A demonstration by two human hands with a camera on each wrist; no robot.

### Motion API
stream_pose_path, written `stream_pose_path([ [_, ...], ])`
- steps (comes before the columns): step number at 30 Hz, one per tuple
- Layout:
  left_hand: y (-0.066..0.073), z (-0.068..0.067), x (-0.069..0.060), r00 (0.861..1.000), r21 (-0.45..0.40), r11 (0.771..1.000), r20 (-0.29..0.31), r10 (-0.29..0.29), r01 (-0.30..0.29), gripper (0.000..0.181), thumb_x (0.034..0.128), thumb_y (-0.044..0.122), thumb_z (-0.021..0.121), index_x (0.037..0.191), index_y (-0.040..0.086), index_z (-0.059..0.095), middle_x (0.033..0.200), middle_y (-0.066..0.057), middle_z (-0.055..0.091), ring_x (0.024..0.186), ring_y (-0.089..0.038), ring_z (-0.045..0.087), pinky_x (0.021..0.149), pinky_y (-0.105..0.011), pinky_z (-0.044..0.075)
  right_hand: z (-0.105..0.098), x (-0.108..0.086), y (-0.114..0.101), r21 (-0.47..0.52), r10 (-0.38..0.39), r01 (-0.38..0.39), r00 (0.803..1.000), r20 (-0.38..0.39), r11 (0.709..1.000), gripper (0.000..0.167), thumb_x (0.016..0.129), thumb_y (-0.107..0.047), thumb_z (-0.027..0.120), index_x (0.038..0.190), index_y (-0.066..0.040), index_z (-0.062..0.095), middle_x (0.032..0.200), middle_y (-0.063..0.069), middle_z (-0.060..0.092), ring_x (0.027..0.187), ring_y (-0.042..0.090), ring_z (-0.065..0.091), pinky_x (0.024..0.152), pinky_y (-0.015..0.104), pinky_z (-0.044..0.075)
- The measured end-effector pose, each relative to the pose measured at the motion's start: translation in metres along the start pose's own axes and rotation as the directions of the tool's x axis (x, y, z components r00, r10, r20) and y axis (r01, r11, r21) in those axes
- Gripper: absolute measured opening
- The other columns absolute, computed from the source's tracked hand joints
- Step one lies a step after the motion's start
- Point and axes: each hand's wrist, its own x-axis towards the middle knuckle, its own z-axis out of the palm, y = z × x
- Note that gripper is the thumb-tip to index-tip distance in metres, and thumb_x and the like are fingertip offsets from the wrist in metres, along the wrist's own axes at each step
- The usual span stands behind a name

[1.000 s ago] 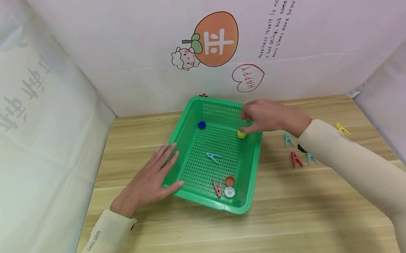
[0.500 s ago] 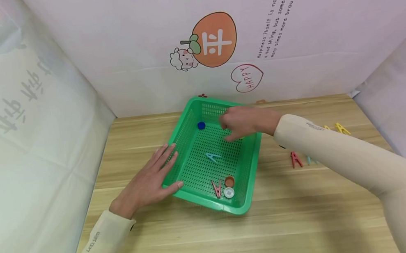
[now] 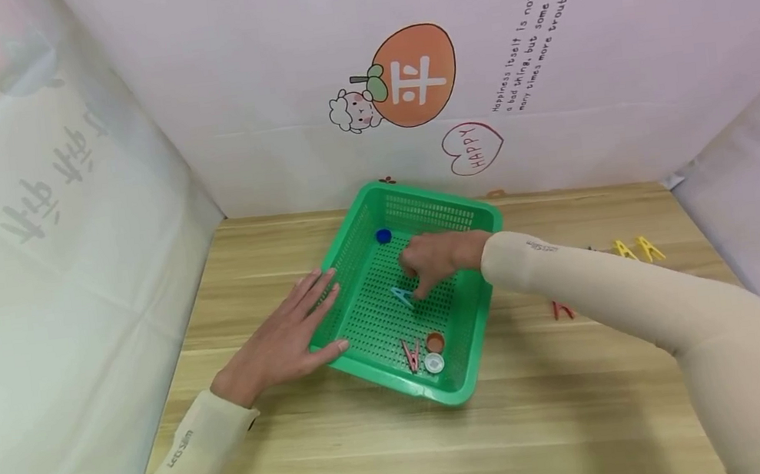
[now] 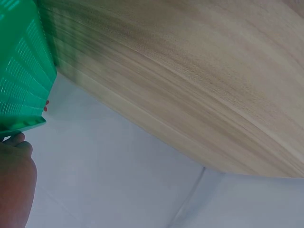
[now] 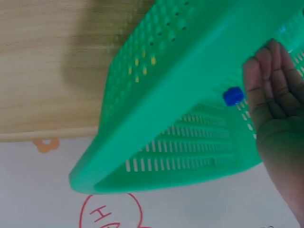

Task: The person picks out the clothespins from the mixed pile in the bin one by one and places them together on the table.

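A green plastic basket (image 3: 385,391) stands on the wooden table. My left hand (image 3: 280,348) rests with spread fingers on its left rim. Inside the basket, my right hand (image 3: 434,260) reaches down with thumb and fingers apart, the thumb beside a light-blue clothespin (image 3: 402,296). In the right wrist view its fingers (image 5: 280,80) are slightly bent, with nothing visible in them. A blue bottle cap (image 3: 383,236) lies at the back left of the basket floor. Towards the front right are a pink clothespin (image 3: 412,356), a brown cap (image 3: 435,342) and a white cap (image 3: 434,362).
Right of the basket, partly behind the right sleeve (image 3: 586,277), lie a yellow clothespin (image 3: 650,248), another yellow one (image 3: 625,249) and a red clothespin (image 3: 563,310). A printed cloth wall (image 3: 316,159) rises behind the table's far edge. Yellow shows through the basket's side holes.
My right hand has moved left and nearer, from the yellow cap at the basket's right side to the light-blue clothespin. My left hand stays on the rim. The yellow cap is now hidden in the head view.
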Motion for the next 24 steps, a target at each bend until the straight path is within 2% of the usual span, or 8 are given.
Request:
stream_pose_path([
  [3, 0.000, 0.000, 0.000, 1.000, 0.001, 1.000, 0.001, -0.001, 0.001, 0.093, 0.1062, 0.059, 0.057, 0.173, 0.006, 0.022, 0.186, -0.003, 0.001, 0.173, -0.031, 0.002, 0.141, -0.048, 0.008, 0.002, 0.005, 0.003, 0.019, -0.007, 0.007, 1.000, -0.008, 1.000, 0.031, 0.097, -0.036, 0.083, 0.090, -0.011, 0.065, 0.070, -0.009, 0.042, 0.060, 0.006, 0.037, 0.062, 0.023, 0.038],
  [6, -0.001, 0.001, 0.000, 1.000, 0.004, 1.000, 0.003, 0.000, 0.000, 0.093, 0.1062, 0.060, 0.057, 0.173, 0.007, 0.022, 0.186, -0.003, 0.001, 0.173, -0.031, 0.002, 0.141, -0.048, 0.007, 0.004, 0.010, 0.006, 0.032, -0.017, 0.017, 1.000, 0.003, 0.999, 0.036, 0.097, -0.035, 0.083, 0.111, -0.003, 0.072, 0.077, -0.007, 0.050, 0.065, 0.007, 0.042, 0.066, 0.025, 0.041],
  [8, -0.001, 0.001, 0.000, 1.000, 0.003, 1.000, 0.000, 0.002, -0.002, 0.093, 0.1063, 0.060, 0.057, 0.173, 0.006, 0.022, 0.186, -0.004, 0.001, 0.173, -0.032, 0.002, 0.141, -0.048, 0.008, 0.005, 0.015, 0.007, 0.027, -0.022, 0.022, 0.999, 0.025, 0.999, 0.037, 0.097, -0.036, 0.083, 0.111, -0.004, 0.072, 0.077, -0.006, 0.050, 0.066, 0.007, 0.043, 0.066, 0.025, 0.042],
  [11, -0.001, 0.001, 0.000, 1.000, 0.000, 1.000, -0.011, 0.007, -0.007, 0.092, 0.1062, 0.060, 0.057, 0.173, 0.005, 0.024, 0.186, -0.005, 0.002, 0.173, -0.033, 0.004, 0.141, -0.048, 0.009, 0.007, 0.022, 0.005, 0.001, -0.040, 0.040, 0.998, 0.056, 0.999, 0.033, 0.097, -0.038, 0.083, 0.097, -0.010, 0.067, 0.075, -0.008, 0.046, 0.067, 0.007, 0.041, 0.065, 0.025, 0.040],
  [16, 0.000, 0.002, 0.000, 0.999, 0.006, 1.000, -0.034, 0.025, -0.025, 0.092, 0.1060, 0.060, 0.058, 0.172, 0.004, 0.026, 0.186, -0.007, 0.006, 0.172, -0.036, 0.008, 0.140, -0.050, 0.013, 0.012, 0.032, 0.001, -0.030, -0.068, 0.071, 0.993, 0.095, 0.997, 0.040, 0.098, -0.033, 0.079, 0.078, -0.019, 0.048, 0.069, -0.008, 0.034, 0.064, 0.010, 0.034, 0.064, 0.027, 0.034],
  [19, 0.001, 0.002, 0.000, 0.999, 0.006, 1.000, -0.039, 0.029, -0.029, 0.092, 0.1061, 0.060, 0.058, 0.172, 0.003, 0.027, 0.186, -0.007, 0.007, 0.172, -0.036, 0.009, 0.140, -0.050, 0.014, 0.013, 0.036, -0.002, -0.029, -0.087, 0.090, 0.990, 0.113, 0.995, 0.028, 0.098, -0.030, 0.078, 0.084, -0.018, 0.056, 0.072, -0.008, 0.042, 0.066, 0.010, 0.040, 0.066, 0.028, 0.038],
  [21, 0.001, 0.001, 0.000, 0.999, 0.005, 1.000, -0.035, 0.024, -0.024, 0.092, 0.1061, 0.060, 0.058, 0.172, 0.004, 0.026, 0.186, -0.007, 0.006, 0.172, -0.036, 0.009, 0.140, -0.050, 0.014, 0.014, 0.036, -0.004, -0.023, -0.096, 0.100, 0.988, 0.120, 0.995, 0.018, 0.099, -0.030, 0.078, 0.097, -0.017, 0.066, 0.080, -0.008, 0.054, 0.072, 0.009, 0.048, 0.070, 0.028, 0.043],
  [24, 0.001, 0.001, 0.000, 1.000, -0.001, 1.000, -0.024, 0.012, -0.012, 0.093, 0.1062, 0.060, 0.057, 0.173, 0.004, 0.025, 0.186, -0.006, 0.005, 0.172, -0.035, 0.007, 0.140, -0.050, 0.014, 0.014, 0.036, -0.006, -0.021, -0.111, 0.114, 0.987, 0.118, 0.993, 0.024, 0.100, -0.030, 0.079, 0.115, -0.013, 0.071, 0.092, -0.005, 0.064, 0.080, 0.009, 0.056, 0.075, 0.028, 0.048],
])
